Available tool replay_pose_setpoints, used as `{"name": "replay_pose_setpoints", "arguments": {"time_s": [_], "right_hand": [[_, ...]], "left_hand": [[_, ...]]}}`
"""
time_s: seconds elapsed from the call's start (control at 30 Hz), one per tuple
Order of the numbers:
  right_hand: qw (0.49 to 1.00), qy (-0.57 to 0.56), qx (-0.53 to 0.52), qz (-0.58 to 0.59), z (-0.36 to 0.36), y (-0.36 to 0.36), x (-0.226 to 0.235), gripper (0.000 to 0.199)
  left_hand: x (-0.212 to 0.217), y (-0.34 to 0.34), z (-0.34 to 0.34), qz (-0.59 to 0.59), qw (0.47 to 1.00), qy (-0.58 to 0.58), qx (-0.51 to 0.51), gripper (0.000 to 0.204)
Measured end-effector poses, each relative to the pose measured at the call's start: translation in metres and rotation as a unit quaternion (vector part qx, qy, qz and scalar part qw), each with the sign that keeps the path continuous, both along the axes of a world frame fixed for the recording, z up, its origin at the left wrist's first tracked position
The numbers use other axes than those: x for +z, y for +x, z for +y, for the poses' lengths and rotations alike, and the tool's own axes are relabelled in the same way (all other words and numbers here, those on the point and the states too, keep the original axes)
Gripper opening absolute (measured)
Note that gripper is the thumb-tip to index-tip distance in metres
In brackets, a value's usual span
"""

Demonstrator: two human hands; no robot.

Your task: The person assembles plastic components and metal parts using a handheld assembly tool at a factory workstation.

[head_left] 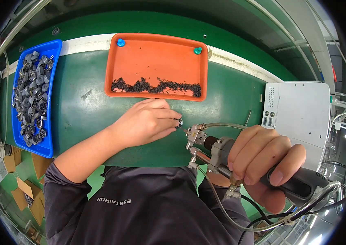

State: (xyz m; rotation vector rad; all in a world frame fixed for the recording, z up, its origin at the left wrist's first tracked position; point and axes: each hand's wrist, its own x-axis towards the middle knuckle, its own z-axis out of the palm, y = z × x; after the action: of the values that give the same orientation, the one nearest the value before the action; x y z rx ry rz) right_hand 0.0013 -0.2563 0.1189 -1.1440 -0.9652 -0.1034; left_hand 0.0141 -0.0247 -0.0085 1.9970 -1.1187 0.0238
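My left hand (150,121) is closed at the middle of the green workbench, its fingertips pinching a small dark round part (179,123) that is mostly hidden by the fingers. My right hand (263,159) wraps around the grip of a powered screwdriver (293,183) with a metal head and clear air tubes attached. The screwdriver's tip (186,131) points left, just short of the part in my left fingers. Right behind my left hand stands an orange tray (156,97), with many tiny black screws (140,85) heaped along its near side.
A blue bin (49,143) full of grey and metal parts (34,94) stands at the left. On the right is a white machine box (299,118) with knobs. Tubes and cables (258,228) trail from the screwdriver. Cardboard boxes (30,192) sit below the bench at left.
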Motion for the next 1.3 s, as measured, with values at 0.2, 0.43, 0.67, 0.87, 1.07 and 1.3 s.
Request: {"name": "replay_pose_setpoints", "arguments": {"time_s": [0.2, 0.43, 0.67, 0.87, 1.07, 1.3], "right_hand": [[1.0, 0.005, -0.029, 0.002, 0.002, -0.008, -0.001, 0.038], [1.0, -0.003, -0.011, 0.004, 0.005, 0.0, -0.001, 0.037], [0.997, 0.022, 0.025, 0.064, 0.022, -0.009, 0.016, 0.042], [0.974, 0.07, -0.107, 0.187, 0.052, -0.029, 0.017, 0.03], [0.997, 0.047, -0.066, -0.008, 0.014, -0.02, 0.07, 0.029], [0.999, 0.009, -0.043, 0.025, 0.001, 0.004, 0.077, 0.034]], "left_hand": [[-0.001, -0.001, -0.002, -0.005, 1.0, -0.007, -0.001, 0.017], [-0.005, 0.003, -0.001, -0.01, 1.0, -0.016, -0.005, 0.017], [0.0, 0.0, -0.008, -0.104, 0.994, 0.017, -0.04, 0.018], [-0.004, -0.005, -0.005, -0.061, 0.997, -0.023, -0.043, 0.015], [0.052, -0.009, 0.07, -0.232, 0.96, 0.05, 0.148, 0.005], [0.087, 0.001, 0.251, -0.21, 0.817, 0.211, 0.493, 0.012]]}}
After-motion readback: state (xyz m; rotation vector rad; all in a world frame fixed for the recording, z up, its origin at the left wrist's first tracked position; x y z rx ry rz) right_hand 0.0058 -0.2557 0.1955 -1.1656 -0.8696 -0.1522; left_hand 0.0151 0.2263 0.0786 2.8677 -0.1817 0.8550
